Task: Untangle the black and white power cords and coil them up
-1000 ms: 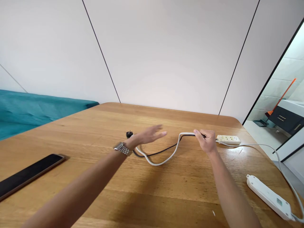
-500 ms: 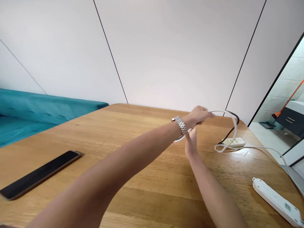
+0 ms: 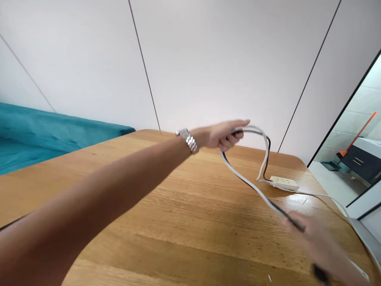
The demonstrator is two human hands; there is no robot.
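My left hand [image 3: 224, 134], with a silver watch [image 3: 188, 140] on its wrist, is closed around a white cable [image 3: 264, 153] and a black cable [image 3: 268, 149] above the table. Past its fingers the two cables arc over and drop toward a small white socket block [image 3: 284, 182]. From beneath this hand they run side by side down to my right hand [image 3: 306, 230], which is blurred but wrapped around them. A dark blurred end [image 3: 320, 274], perhaps a plug, hangs below the right wrist.
The wooden table [image 3: 184, 222] meets a white panelled wall [image 3: 214, 59]. Another white cable [image 3: 342, 208] trails over the right edge. A teal sofa [image 3: 59, 131] stands at left. Through an opening at right are an orange-handled broom [image 3: 357, 135] and a dark cabinet [image 3: 364, 159].
My hands have separated, drawing out a length of both cables between them. The right hand swung toward me and to the right; the left shifted slightly left. The right arm now largely covers the long white strip.
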